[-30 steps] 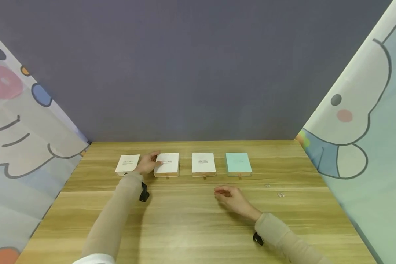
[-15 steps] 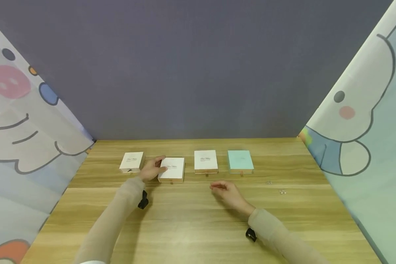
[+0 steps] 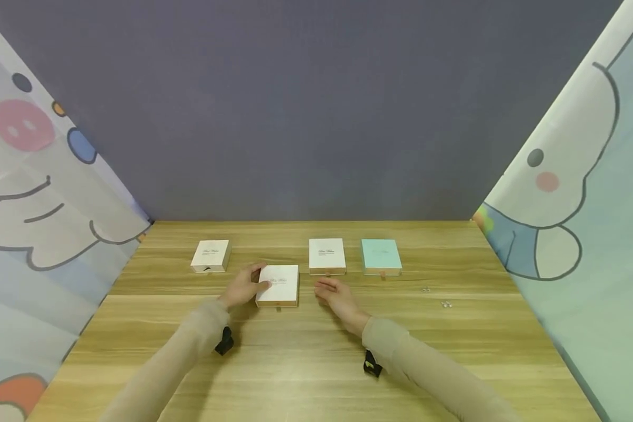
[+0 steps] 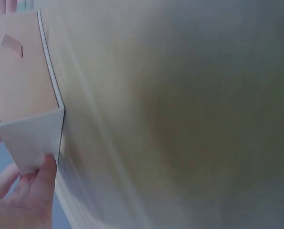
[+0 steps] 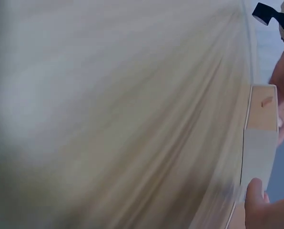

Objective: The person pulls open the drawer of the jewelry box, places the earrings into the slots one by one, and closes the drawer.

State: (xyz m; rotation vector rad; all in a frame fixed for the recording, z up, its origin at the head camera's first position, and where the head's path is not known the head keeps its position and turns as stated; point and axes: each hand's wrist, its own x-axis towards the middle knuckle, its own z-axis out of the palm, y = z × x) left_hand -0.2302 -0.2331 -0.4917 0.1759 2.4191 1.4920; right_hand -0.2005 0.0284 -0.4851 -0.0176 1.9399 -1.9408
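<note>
A white square box [image 3: 285,290] with printed lettering on its lid lies on the wooden table in front of the row of boxes. My left hand [image 3: 241,288] holds it by the left side, thumb over the top. The box's tan drawer front [image 4: 25,71] with a small pull tab shows in the left wrist view. Just off the right side is my right hand [image 3: 340,300], its fingers loosely bent and nothing in them. Part of that hand's fingers [image 5: 256,202] appears low in the right wrist view, near the box's white side [image 5: 258,155].
Another white box [image 3: 326,255] and a mint green box [image 3: 381,255] stand behind to the right. A cream box [image 3: 211,255] is at the left. Several tiny shiny pieces [image 3: 446,304] lie on the right of the table. A dark wall [image 3: 316,117] rises behind.
My left hand has drawn the white box out of the row, towards me and slightly right. My right hand has moved left, close to that box.
</note>
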